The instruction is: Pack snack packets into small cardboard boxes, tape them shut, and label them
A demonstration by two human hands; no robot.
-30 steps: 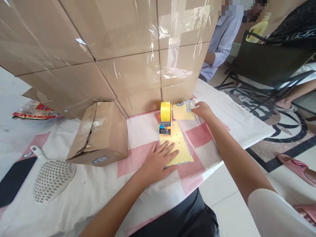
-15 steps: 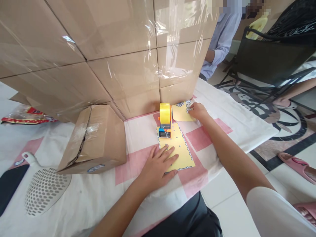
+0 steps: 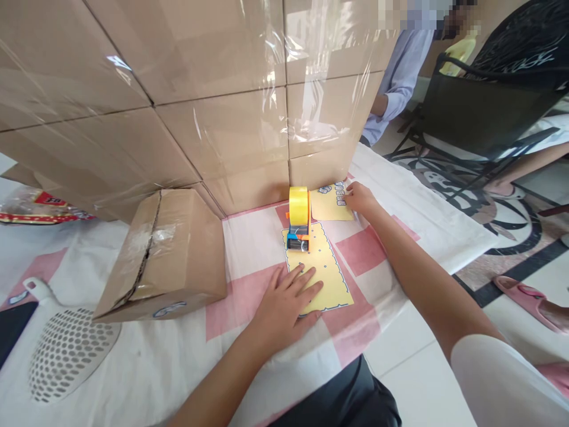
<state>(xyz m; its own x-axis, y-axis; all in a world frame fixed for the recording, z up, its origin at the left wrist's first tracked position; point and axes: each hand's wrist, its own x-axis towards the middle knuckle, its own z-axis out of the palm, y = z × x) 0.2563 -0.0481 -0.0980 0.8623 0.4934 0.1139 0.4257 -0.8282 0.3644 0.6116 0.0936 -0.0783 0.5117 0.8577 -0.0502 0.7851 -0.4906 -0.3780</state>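
Note:
A yellow sheet with a blue scalloped border point(image 3: 331, 279) lies flat on the tablecloth. My left hand point(image 3: 284, 305) rests on its lower left part, palm down with fingers spread. Over the sheet's far end stands a tape dispenser point(image 3: 299, 237) in orange and blue, carrying a roll of yellow tape point(image 3: 299, 205). Beyond it to the right is a second yellow sheet point(image 3: 329, 209) with small printed drawings. The bent fingers of my right hand point(image 3: 361, 198) close on that sheet's right edge; the fingertips are partly hidden.
A wrapped stack of cardboard boxes point(image 3: 231, 136) rises behind the sheets. To the left are a smaller carton point(image 3: 178, 255), a white perforated scoop point(image 3: 73, 350) and a dark flat object point(image 3: 13, 329). A person in a light shirt point(image 3: 398, 77) and a dark chair point(image 3: 475, 107) are at the right.
The right fingers have shifted slightly outward, so more of the printing on the far sheet shows. My left hand stays spread on the near sheet. The view has shifted a little.

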